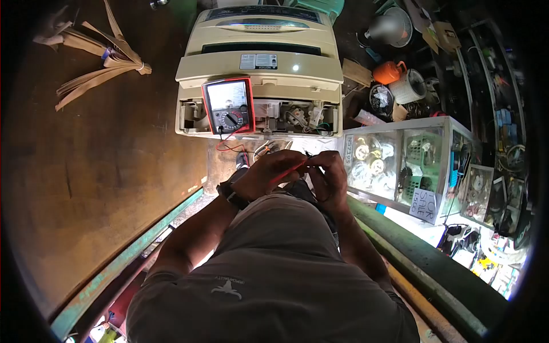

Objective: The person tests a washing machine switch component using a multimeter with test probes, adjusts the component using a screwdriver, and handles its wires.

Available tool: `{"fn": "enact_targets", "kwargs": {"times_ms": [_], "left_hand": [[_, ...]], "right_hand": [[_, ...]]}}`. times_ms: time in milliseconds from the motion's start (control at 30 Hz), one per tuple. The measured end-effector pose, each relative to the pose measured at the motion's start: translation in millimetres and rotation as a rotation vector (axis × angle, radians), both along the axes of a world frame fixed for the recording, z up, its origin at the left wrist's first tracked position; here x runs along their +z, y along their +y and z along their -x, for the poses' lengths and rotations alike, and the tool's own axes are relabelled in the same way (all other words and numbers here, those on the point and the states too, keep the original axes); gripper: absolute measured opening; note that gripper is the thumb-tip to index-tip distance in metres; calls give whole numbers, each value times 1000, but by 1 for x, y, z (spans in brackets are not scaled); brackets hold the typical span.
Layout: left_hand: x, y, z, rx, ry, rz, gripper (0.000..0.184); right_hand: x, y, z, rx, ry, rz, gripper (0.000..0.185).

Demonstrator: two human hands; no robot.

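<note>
The beige machine (314, 79), probably a washer, carries a red-framed multimeter (229, 103)

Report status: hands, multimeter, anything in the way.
Left hand on red probe; right hand close beside, grip unclear. Multimeter resting on washing machine, over exposed compartment. Red lead hanging below multimeter; no clear obstruction.

an opened washing machine (257, 71), a multimeter (229, 106), a glass parts case (445, 166) and a sale sign (423, 204) show a repair shop.
</note>
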State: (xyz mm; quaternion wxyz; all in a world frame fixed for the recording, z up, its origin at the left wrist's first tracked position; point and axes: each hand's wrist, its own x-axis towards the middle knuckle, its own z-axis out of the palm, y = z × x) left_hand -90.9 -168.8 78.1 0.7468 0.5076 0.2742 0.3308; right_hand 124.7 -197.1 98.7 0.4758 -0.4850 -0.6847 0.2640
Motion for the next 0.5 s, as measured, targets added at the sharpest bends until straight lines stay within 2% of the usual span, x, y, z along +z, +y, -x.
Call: {"fn": "enact_targets", "kwargs": {"times_ms": [100, 133, 167, 233, 267, 367, 433, 500], "left_hand": [[-7, -6, -15, 62, 26, 47, 41], [-16, -5, -19, 103, -116, 220, 43], [-21, -6, -19, 118, -117, 224, 43], [-22, -8, -18, 184, -293, 444, 42], [-24, -8, -18, 170, -247, 308, 42], [-29, -10, -18, 112, -170, 182, 44], [-25, -8, -19, 102, -257, 246, 43], [-21, -6, -17, 83, -122, 95, 43]], "right_hand": [[0, 1, -18, 89, -14, 32, 23], [1, 1, -25, 98, -24, 56, 22], [3, 2, -32, 110, -35, 78, 20], [7, 4, -39, 151, -27, 56, 21], [10, 5, -40, 169, -57, 24, 22], [6, 11, -40, 210, -77, -46, 26], [2, 11, -36, 223, 3, 59, 27], [-2, 9, -34, 243, 20, 86, 29]]}}
